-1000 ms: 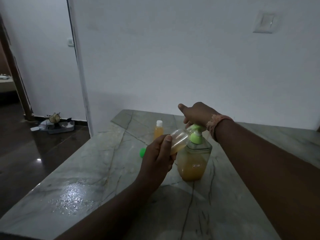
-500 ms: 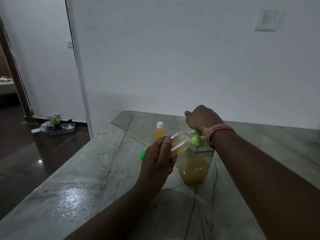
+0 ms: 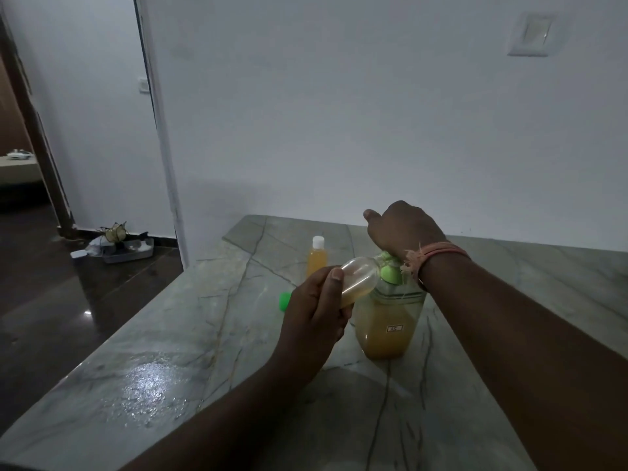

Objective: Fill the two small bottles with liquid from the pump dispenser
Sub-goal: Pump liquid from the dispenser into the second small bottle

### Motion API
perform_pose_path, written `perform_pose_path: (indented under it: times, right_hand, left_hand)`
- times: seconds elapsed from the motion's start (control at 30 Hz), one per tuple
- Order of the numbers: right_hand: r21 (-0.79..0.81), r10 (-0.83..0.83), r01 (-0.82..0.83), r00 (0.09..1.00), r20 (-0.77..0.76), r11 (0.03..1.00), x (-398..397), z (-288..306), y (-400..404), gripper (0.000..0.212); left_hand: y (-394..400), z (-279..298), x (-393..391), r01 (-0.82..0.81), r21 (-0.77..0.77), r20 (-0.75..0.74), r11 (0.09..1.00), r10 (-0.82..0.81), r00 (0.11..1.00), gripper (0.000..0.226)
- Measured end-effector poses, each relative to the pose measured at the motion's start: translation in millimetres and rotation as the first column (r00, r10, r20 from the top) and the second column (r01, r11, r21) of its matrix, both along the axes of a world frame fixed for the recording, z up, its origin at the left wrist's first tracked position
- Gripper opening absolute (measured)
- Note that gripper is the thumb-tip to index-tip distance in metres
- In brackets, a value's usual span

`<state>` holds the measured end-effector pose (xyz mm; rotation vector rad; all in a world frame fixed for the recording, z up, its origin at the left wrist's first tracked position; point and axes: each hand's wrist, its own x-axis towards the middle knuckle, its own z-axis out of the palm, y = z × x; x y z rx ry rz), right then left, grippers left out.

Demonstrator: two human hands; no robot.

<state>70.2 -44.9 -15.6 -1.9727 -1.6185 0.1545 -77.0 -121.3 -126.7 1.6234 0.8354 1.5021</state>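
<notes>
A clear pump dispenser (image 3: 387, 324) with orange liquid and a green pump head (image 3: 390, 272) stands on the marble counter (image 3: 204, 334). My right hand (image 3: 402, 227) rests palm-down on the pump head. My left hand (image 3: 314, 307) holds a small clear bottle (image 3: 360, 278) tilted on its side, its mouth against the green nozzle; a little orange liquid lies in it. A second small bottle (image 3: 317, 258), filled with orange liquid and closed with a white cap, stands upright behind. A loose green cap (image 3: 284, 300) lies on the counter left of my left hand.
The white wall runs close behind the counter, with a switch plate (image 3: 531, 34) high at the right. The counter's left edge drops to a dark floor, where a small tray of objects (image 3: 119, 246) sits by a doorway.
My right hand pressed the pump head down from one second ago to half a second ago and still rests on it. The small bottle stays tilted at the nozzle.
</notes>
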Motion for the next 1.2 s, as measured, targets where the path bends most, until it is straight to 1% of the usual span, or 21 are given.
perform_pose_path:
  times: [0.13,0.27,0.3,0.43,0.63,0.8,0.87,0.97,1.1,1.2]
  right_hand:
    - [-0.044,0.028,-0.027,1.000,0.009,0.999,0.1,1.7,0.2,0.036]
    - [-0.121,0.057,-0.052,0.997,0.044,0.991,0.1,7.8,6.0,0.039]
    - [-0.119,0.055,-0.049,0.998,0.043,0.992,0.7,7.9,8.2,0.040]
    - [-0.078,0.023,-0.028,0.998,-0.055,0.997,1.4,-0.7,14.8,0.045]
    - [-0.096,0.035,-0.038,0.999,-0.032,0.995,3.9,-4.3,15.4,0.039]
    - [-0.129,0.071,-0.061,0.995,0.071,0.990,1.2,3.7,14.4,0.041]
    - [-0.088,0.062,-0.057,0.996,0.059,0.994,0.7,4.4,14.1,0.045]
    - [-0.032,0.031,-0.031,0.999,-0.012,0.999,2.9,-1.8,14.9,0.045]
    - [-0.046,0.029,-0.028,0.999,0.024,0.999,3.7,-2.1,12.9,0.042]
    - [-0.080,0.045,-0.040,0.998,0.054,0.996,2.0,1.1,13.1,0.044]
  left_hand:
    - [-0.3,-1.9,-1.7,-0.005,0.005,-0.015,1.000,0.005,1.000,0.032]
    - [-2.6,-0.5,-2.2,0.003,0.005,-0.014,1.000,-0.003,1.000,0.035]
    - [-2.5,-0.2,-2.1,0.004,0.005,-0.011,1.000,-0.004,1.000,0.036]
    - [2.7,-1.6,-1.3,0.005,0.021,0.008,1.000,-0.005,1.000,0.035]
    - [2.8,-3.4,-1.5,0.008,0.026,-0.009,1.000,-0.008,1.000,0.032]
    - [-1.1,-1.8,-1.0,0.016,0.011,-0.013,1.000,-0.016,1.000,0.041]
    - [-0.7,-1.0,-1.1,0.020,0.009,0.001,1.000,-0.020,1.000,0.043]
    - [1.0,-1.4,-0.4,0.022,0.023,0.012,0.999,-0.023,1.000,0.040]
    - [0.6,-1.2,0.0,0.022,0.019,0.012,1.000,-0.022,1.000,0.040]
    - [-1.0,-1.3,-0.4,0.015,0.011,-0.006,1.000,-0.015,1.000,0.043]
